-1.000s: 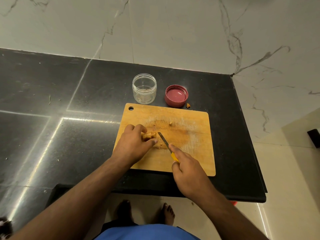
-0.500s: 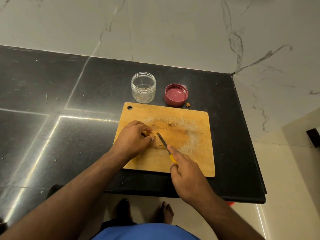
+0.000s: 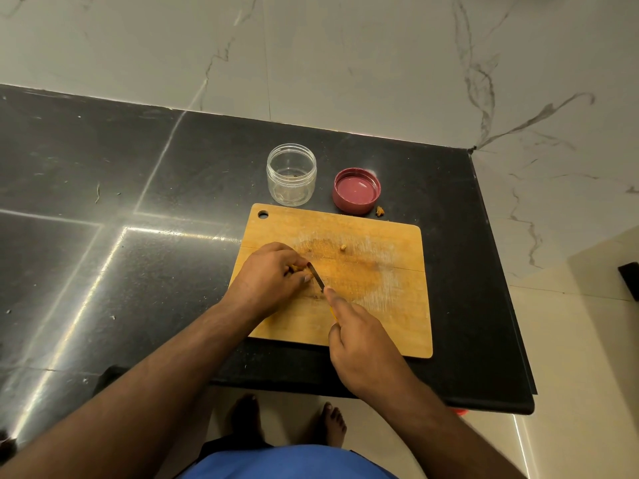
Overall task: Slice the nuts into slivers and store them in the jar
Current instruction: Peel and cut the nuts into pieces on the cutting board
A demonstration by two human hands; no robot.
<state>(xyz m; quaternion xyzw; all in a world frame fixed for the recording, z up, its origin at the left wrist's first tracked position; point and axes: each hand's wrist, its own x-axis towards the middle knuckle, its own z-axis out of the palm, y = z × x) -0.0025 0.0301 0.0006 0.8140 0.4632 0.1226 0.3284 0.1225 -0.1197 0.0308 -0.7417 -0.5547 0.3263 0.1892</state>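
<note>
Slicing under way: left hand (image 3: 268,276) pinches nuts (image 3: 295,268) on board (image 3: 380,305); right hand (image 3: 363,344) grips knife (image 3: 316,276); jar (image 3: 291,174) near-empty, lid (image 3: 357,191) off.

A tan nut (image 3: 294,268) lies on the wooden board, mostly hidden under curled fingers; a small crumb (image 3: 342,248) sits farther back. The clear jar (image 3: 291,175) stands upright and open just behind the board.

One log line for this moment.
stage: slicing | left hand: pinches nut on wooden cutting board | right hand: holds yellow-handled knife | clear jar: open
</note>
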